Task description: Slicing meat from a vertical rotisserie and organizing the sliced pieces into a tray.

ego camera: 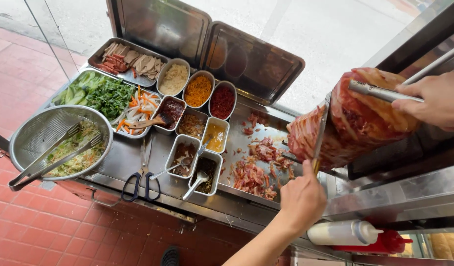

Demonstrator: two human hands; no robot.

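Slicing step, by the look of it: meat cone (357,118) on the spit at right, knife (319,133) laid flat against its face. Left hand (301,197) closed on the knife handle; right hand (433,98) grips a metal rod (379,91) at the cone's top. Shavings (254,172) lie on the steel tray (236,148) below. A clean cut calls for a steady blade.

Containers: colander (27,135) with slaw and tongs; trays of greens, carrot, sliced meats; small tubs of sauces.

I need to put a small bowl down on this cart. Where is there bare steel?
Bare steel lies around the black-handled scissors, between the round metal colander and the small rectangular sauce tins. A narrow front ledge runs below the tins. The steel tray under the meat shavings is crowded.
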